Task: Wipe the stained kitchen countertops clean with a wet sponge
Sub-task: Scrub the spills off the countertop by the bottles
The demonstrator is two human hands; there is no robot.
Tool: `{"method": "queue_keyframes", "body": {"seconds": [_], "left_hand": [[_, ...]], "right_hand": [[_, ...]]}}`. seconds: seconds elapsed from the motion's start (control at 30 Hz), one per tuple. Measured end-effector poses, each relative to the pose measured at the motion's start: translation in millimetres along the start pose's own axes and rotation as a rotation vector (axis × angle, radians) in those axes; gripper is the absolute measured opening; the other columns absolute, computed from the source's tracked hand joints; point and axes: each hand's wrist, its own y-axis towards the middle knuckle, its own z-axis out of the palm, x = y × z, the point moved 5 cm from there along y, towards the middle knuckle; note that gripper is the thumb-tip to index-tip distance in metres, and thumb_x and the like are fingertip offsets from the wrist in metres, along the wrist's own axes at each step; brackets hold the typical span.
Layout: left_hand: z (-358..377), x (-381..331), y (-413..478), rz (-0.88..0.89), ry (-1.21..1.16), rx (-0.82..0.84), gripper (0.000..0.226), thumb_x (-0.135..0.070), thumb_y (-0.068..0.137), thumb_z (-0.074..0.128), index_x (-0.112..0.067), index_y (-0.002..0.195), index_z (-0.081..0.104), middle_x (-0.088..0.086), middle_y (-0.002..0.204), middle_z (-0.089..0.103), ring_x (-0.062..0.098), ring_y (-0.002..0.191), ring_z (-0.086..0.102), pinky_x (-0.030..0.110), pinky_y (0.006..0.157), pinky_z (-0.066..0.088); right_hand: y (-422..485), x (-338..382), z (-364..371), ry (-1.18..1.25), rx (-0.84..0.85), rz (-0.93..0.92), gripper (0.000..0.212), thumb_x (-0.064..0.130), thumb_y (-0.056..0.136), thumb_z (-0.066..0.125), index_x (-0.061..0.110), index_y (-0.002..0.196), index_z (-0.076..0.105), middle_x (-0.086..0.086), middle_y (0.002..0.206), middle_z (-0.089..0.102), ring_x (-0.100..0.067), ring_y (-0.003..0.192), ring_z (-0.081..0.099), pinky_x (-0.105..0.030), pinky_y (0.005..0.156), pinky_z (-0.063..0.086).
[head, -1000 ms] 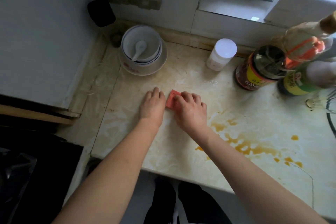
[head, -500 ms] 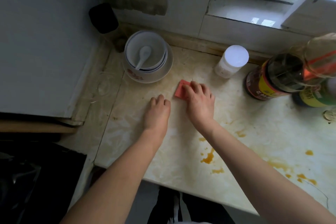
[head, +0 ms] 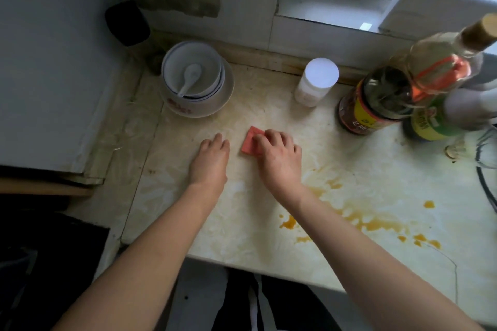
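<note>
The sponge (head: 251, 142) lies on the desk (head: 236, 226) near its middle, under the right hand (head: 279, 160). Only its left part shows, a pink strip whose visible edge runs roughly away from the person. The rest is covered, so its long axis cannot be told for sure.

The orange stains (head: 376, 220) lie to the right of the sponge and nearer the desk's front edge. They form a smeared band with loose drops beyond it, and one blot (head: 289, 222) sits closest, beside the right forearm. To reach them the sponge would probably have to come back toward the person and sweep rightward. The right hand is nearer to them and already has the tool.

The right hand's fingers are curled over the top of the sponge, gripping it and pressing it against the desk. The left hand (head: 212, 160) rests palm down just left of the sponge, apart from it, with its fingers fairly straight and holding nothing. It seems to be bracing. The bowls (head: 193, 80) and bottles (head: 376, 105) stand along the back, well clear of the stains.
</note>
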Motion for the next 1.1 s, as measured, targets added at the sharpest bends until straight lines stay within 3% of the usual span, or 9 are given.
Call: {"method": "queue_keyframes", "body": {"seconds": [0.2,0.33,0.47,0.7,1.1], "left_hand": [[8,-1,-13,-0.079,-0.198,-0.053,0.07,0.001,0.079,0.072,-0.013,0.142,0.043,0.015,0.157,0.025,0.031,0.141,0.029,0.035,0.111,0.034],[13,-4,-35,-0.02,-0.195,-0.13,0.052,-0.01,0.082,0.073,-0.013,0.13,0.052,0.013,0.15,0.032,0.034,0.131,0.039,0.04,0.103,0.042],[17,-24,-57,0.1,-0.18,-0.122,0.061,-0.014,0.085,0.072,-0.018,0.14,0.046,0.009,0.153,0.031,0.031,0.136,0.037,0.041,0.106,0.043],[37,-61,-85,0.15,-0.104,-0.002,0.08,-0.021,0.086,0.071,-0.026,0.152,0.026,0.006,0.159,0.02,0.029,0.14,0.028,0.04,0.108,0.04],[57,-75,-108,0.169,-0.028,0.032,0.082,-0.023,0.087,0.072,-0.024,0.153,0.023,0.009,0.16,0.017,0.03,0.144,0.02,0.043,0.11,0.039]], "right_hand": [[-62,-6,9,-0.023,0.027,-0.012,0.034,0.027,0.091,0.055,0.031,0.124,0.057,0.005,0.133,0.053,-0.028,0.123,0.047,-0.042,0.086,0.041],[-104,-13,15,-0.051,0.053,-0.07,0.033,0.027,0.091,0.049,0.033,0.123,0.054,0.005,0.134,0.051,-0.029,0.124,0.045,-0.043,0.085,0.04],[-136,-22,17,-0.046,0.076,-0.081,0.033,0.031,0.093,0.048,0.035,0.125,0.054,0.007,0.134,0.051,-0.028,0.124,0.045,-0.043,0.088,0.039],[-183,-29,18,-0.044,0.106,-0.051,0.036,0.033,0.088,0.048,0.037,0.123,0.056,0.007,0.13,0.054,-0.027,0.121,0.048,-0.041,0.086,0.04],[-217,-41,21,-0.047,0.147,-0.054,0.054,0.024,0.071,0.069,0.034,0.123,0.058,0.006,0.126,0.056,-0.028,0.117,0.05,-0.041,0.081,0.043]]}}
